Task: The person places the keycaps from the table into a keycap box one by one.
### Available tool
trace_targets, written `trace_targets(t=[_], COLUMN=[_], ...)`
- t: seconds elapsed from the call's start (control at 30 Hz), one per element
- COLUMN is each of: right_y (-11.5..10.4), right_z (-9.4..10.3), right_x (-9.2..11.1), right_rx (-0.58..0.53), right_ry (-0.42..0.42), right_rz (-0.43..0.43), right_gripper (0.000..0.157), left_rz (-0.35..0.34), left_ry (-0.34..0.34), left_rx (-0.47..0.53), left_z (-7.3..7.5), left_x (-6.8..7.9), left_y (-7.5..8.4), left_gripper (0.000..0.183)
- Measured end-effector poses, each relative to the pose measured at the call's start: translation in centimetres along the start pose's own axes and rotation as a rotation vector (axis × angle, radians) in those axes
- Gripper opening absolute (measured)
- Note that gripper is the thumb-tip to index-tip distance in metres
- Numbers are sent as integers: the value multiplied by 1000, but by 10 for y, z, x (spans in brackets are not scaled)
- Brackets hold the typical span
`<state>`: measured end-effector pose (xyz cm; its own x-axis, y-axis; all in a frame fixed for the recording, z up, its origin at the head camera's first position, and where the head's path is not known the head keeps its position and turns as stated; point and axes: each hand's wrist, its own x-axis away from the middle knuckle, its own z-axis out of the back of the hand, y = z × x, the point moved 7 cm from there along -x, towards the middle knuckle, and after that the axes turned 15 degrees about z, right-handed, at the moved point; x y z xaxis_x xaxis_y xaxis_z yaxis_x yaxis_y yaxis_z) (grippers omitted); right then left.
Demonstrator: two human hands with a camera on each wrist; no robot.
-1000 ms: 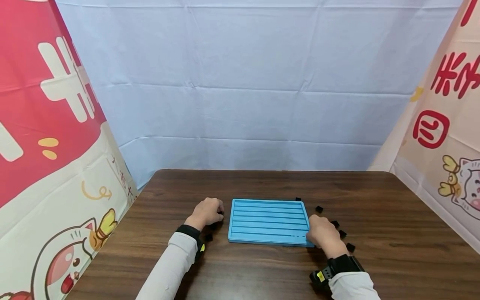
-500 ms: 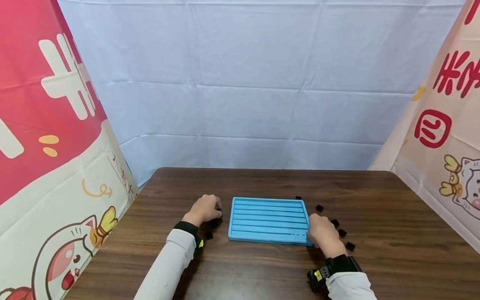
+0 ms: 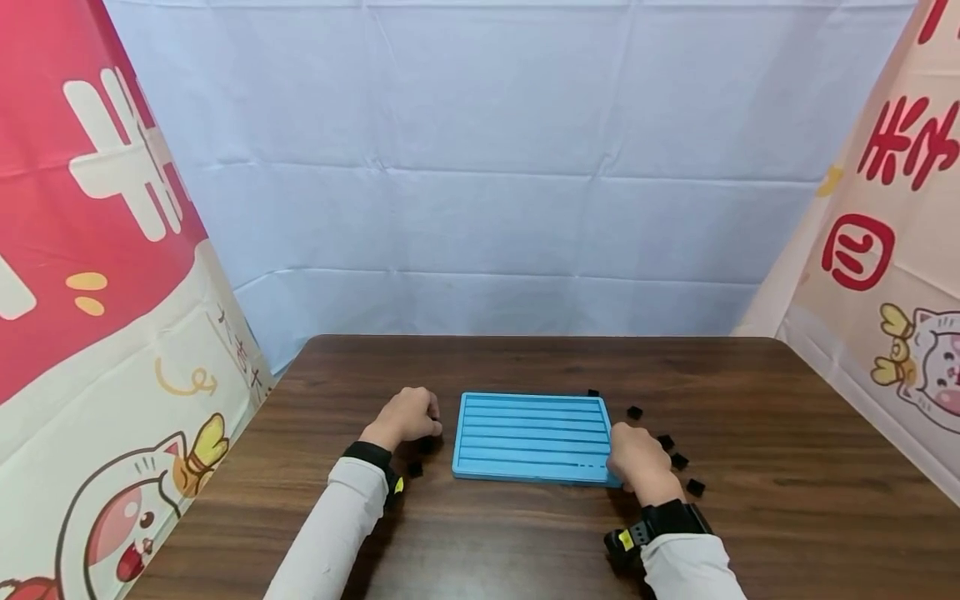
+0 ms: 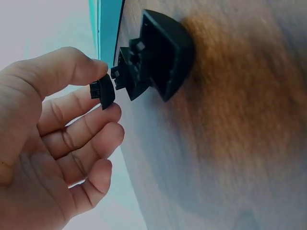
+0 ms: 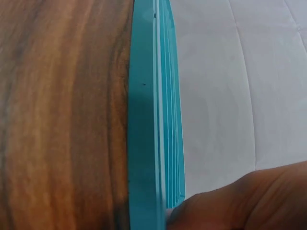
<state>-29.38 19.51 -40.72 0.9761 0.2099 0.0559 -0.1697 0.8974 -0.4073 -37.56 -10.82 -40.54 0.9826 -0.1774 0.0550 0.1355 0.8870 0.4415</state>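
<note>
A blue tray with long raised ridges (image 3: 532,400) lies in the middle of the table. My left hand (image 3: 407,416) is just left of it. In the left wrist view, thumb and index finger of that hand pinch a small black keycap (image 4: 108,92), the other fingers loosely bent. Close by on the table lie more black keycaps, one large in view (image 4: 168,52) with its hollow underside showing. My right hand (image 3: 641,462) holds the tray's right edge near the front corner. Its fingertips are mostly hidden; the right wrist view catches only part of the hand (image 5: 240,201).
Several loose black keycaps (image 3: 678,461) are scattered right of the tray, one (image 3: 593,392) behind its far edge. Another keycap (image 3: 416,470) sits near my left wrist. The brown wooden table (image 3: 510,533) is bordered by a pale blue cloth (image 3: 487,208) and printed side cloths.
My left hand has drawn slightly left, away from the tray. The right hand stays at the tray's edge, and the tray keeps its place. The head view has shifted a little.
</note>
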Motion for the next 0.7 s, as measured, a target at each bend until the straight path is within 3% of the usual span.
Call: trace_targets(t=[0.43,0.7], right_y=[3,5], right_z=[3,0], right_x=[0,0], right_rx=[-27,-37], right_ry=[-19,-11], right_rz=[-50,-50], right_gripper=[10,10], left_rz=[32,6], left_ry=[-15,-41], left_rx=[-11,26], left_z=[2,1], left_x=[0,0], left_y=[-5,-8], left_gripper=[13,15])
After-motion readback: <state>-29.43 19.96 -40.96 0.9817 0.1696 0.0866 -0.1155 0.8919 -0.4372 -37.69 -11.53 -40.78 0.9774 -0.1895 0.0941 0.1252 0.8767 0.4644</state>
